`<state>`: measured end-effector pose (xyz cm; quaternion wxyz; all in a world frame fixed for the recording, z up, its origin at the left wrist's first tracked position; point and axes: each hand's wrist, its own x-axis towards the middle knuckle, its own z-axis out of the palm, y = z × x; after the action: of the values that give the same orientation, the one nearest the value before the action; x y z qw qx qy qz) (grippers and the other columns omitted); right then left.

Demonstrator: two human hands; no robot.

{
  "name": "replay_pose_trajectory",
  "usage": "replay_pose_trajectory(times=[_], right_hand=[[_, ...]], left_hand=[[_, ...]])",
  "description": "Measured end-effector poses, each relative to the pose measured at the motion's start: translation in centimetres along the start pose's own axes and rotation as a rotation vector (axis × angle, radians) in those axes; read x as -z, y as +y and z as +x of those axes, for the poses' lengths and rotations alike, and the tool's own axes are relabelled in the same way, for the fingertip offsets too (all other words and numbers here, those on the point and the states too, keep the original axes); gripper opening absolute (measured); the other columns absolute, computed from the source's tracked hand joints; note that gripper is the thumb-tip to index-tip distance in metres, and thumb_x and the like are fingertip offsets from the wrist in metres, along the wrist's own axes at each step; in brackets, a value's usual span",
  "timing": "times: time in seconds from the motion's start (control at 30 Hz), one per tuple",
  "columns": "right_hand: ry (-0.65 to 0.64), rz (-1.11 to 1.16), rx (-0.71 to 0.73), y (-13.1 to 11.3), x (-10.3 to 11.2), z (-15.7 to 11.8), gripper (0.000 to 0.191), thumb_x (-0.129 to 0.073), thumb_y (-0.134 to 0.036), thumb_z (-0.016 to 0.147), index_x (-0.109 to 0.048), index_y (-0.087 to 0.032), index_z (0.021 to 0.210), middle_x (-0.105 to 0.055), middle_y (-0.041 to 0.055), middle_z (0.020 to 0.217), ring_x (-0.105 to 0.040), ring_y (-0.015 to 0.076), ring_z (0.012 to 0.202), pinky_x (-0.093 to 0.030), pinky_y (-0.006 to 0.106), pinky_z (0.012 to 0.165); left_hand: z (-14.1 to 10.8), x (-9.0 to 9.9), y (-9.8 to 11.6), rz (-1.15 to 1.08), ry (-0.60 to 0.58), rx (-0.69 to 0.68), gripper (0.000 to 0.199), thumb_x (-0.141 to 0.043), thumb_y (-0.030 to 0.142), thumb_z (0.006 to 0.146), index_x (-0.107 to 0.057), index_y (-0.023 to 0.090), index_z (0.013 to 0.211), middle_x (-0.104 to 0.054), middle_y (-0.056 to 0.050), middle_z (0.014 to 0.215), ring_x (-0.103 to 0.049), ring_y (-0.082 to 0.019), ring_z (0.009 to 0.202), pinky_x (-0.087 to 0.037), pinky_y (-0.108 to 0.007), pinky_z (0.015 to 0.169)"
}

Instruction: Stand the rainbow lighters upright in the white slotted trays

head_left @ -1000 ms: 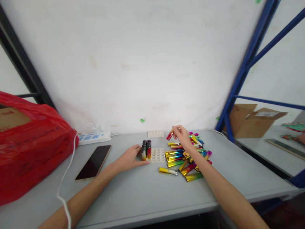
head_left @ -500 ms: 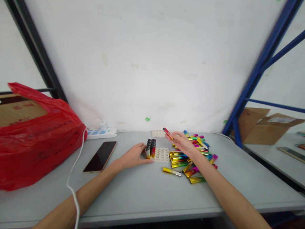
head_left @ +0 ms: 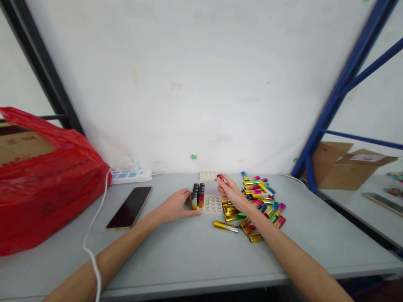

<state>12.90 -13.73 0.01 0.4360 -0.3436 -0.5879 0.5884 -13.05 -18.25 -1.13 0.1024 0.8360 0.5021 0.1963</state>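
A white tray (head_left: 214, 204) with rows of round pockets lies on the grey table. Several upright lighters (head_left: 200, 197) with black tops fill its left part. My left hand (head_left: 176, 205) rests at the tray's left side, thumb and fingers apart around its corner, holding nothing. Above and behind the tray, my right hand (head_left: 229, 191) is closed on a red lighter (head_left: 221, 177), mostly hidden by the fingers. A pile of shiny coloured lighters (head_left: 261, 201) spreads to the right, partly under my right forearm. One yellow and silver lighter (head_left: 226, 227) lies apart in front of the tray.
A second white tray (head_left: 208, 175) lies by the wall. On the left are a phone (head_left: 129, 207), a power strip (head_left: 140, 175), a white cable (head_left: 91, 251) and a red bag (head_left: 53, 188). A blue frame (head_left: 333, 92) and a cardboard box (head_left: 349, 167) stand right.
My right hand has turned and drawn its fingers around the red lighter, which now shows less. My left hand has stayed beside the tray. The view has shifted slightly.
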Motion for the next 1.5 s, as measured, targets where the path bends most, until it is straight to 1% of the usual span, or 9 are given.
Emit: replay_pose_trajectory(times=[0.27, 0.53, 0.73, 0.9, 1.0, 1.1, 1.3, 1.4, 1.5], right_hand=[[0.141, -0.303, 0.266, 0.4, -0.7, -0.3, 0.061, -0.059, -0.078, 0.089, -0.042, -0.025, 0.066, -0.036, -0.0052, 0.059, -0.032, 0.0121, 0.055, -0.025, 0.027, 0.05], [0.294, -0.582, 0.305, 0.8, -0.6, 0.2, 0.052, -0.046, -0.064, 0.096, -0.04, -0.025, 0.061, -0.041, -0.0024, 0.058, -0.04, 0.0157, 0.06, -0.03, 0.029, 0.057], [0.027, -0.767, 0.361, -0.4, -0.3, -0.8, 0.04, -0.04, -0.057, 0.107, -0.049, -0.025, 0.083, -0.056, -0.0015, 0.069, -0.051, 0.0183, 0.067, -0.039, 0.029, 0.067], [-0.14, -0.971, 0.528, -1.4, -0.5, -1.8, 0.046, -0.045, -0.057, 0.108, -0.054, -0.023, 0.078, -0.06, 0.0023, 0.079, -0.053, 0.0183, 0.075, -0.039, 0.03, 0.072], [-0.185, -0.957, 0.462, -1.5, -0.6, -1.9, 0.054, -0.049, -0.06, 0.107, -0.054, -0.021, 0.07, -0.055, -0.0019, 0.064, -0.047, 0.0149, 0.061, -0.034, 0.028, 0.062], [-0.256, -0.857, 0.41, -1.0, -0.6, -1.8, 0.051, -0.056, -0.06, 0.104, -0.063, -0.02, 0.075, -0.064, -0.0006, 0.066, -0.056, 0.0159, 0.062, -0.037, 0.027, 0.061], [-0.29, -1.139, 0.405, -0.3, -2.0, -1.7, 0.03, -0.064, -0.045, 0.105, -0.072, -0.018, 0.097, -0.079, 0.0078, 0.089, -0.069, 0.0205, 0.076, -0.044, 0.028, 0.07], [-0.238, -1.393, 0.493, -0.5, -3.4, -1.7, 0.033, -0.066, -0.049, 0.104, -0.072, -0.017, 0.105, -0.079, 0.0143, 0.1, -0.072, 0.0246, 0.088, -0.046, 0.032, 0.081], [-0.178, -1.499, 0.53, -0.8, -3.8, -1.8, 0.04, -0.065, -0.055, 0.102, -0.073, -0.016, 0.1, -0.078, 0.014, 0.093, -0.072, 0.0249, 0.085, -0.045, 0.034, 0.085]], left_hand=[[0.0, -0.2, 0.2, 0.013, 0.036, 0.037, 0.061, -0.076, 0.077, 0.073, -0.071, 0.02, 0.095, -0.072, -0.011, 0.102, -0.07, -0.032, 0.093, -0.055, -0.039, 0.081], [0.1, 0.0, 1.3, 0.024, 0.052, 0.056, 0.058, -0.075, 0.075, 0.077, -0.07, 0.021, 0.099, -0.072, -0.011, 0.103, -0.069, -0.033, 0.096, -0.055, -0.04, 0.082], [0.1, 0.0, 1.3, 0.05, 0.044, 0.065, 0.059, -0.074, 0.075, 0.077, -0.07, 0.021, 0.097, -0.071, -0.012, 0.104, -0.069, -0.033, 0.096, -0.055, -0.04, 0.082], [0.2, -0.5, 0.7, 0.04, 0.058, 0.045, 0.063, -0.075, 0.078, 0.077, -0.071, 0.019, 0.1, -0.072, -0.012, 0.103, -0.069, -0.032, 0.093, -0.055, -0.039, 0.081], [0.1, -0.7, 0.5, 0.049, 0.064, 0.046, 0.066, -0.074, 0.078, 0.078, -0.072, 0.018, 0.107, -0.073, -0.012, 0.105, -0.069, -0.032, 0.094, -0.054, -0.039, 0.084], [0.1, -0.6, 0.7, 0.06, 0.055, 0.061, 0.066, -0.075, 0.077, 0.077, -0.072, 0.018, 0.106, -0.072, -0.012, 0.105, -0.069, -0.032, 0.094, -0.054, -0.039, 0.084], [0.2, -0.6, 0.9, 0.044, 0.055, 0.058, 0.062, -0.074, 0.076, 0.077, -0.071, 0.019, 0.1, -0.072, -0.012, 0.102, -0.068, -0.031, 0.091, -0.054, -0.039, 0.081], [0.3, -1.0, 0.3, 0.028, 0.085, 0.063, 0.055, -0.077, 0.072, 0.075, -0.07, 0.021, 0.094, -0.073, -0.011, 0.1, -0.069, -0.031, 0.091, -0.054, -0.038, 0.082], [0.3, -1.1, 0.0, 0.039, 0.088, 0.065, 0.055, -0.075, 0.074, 0.076, -0.068, 0.021, 0.089, -0.072, -0.011, 0.097, -0.068, -0.031, 0.088, -0.054, -0.038, 0.078]])
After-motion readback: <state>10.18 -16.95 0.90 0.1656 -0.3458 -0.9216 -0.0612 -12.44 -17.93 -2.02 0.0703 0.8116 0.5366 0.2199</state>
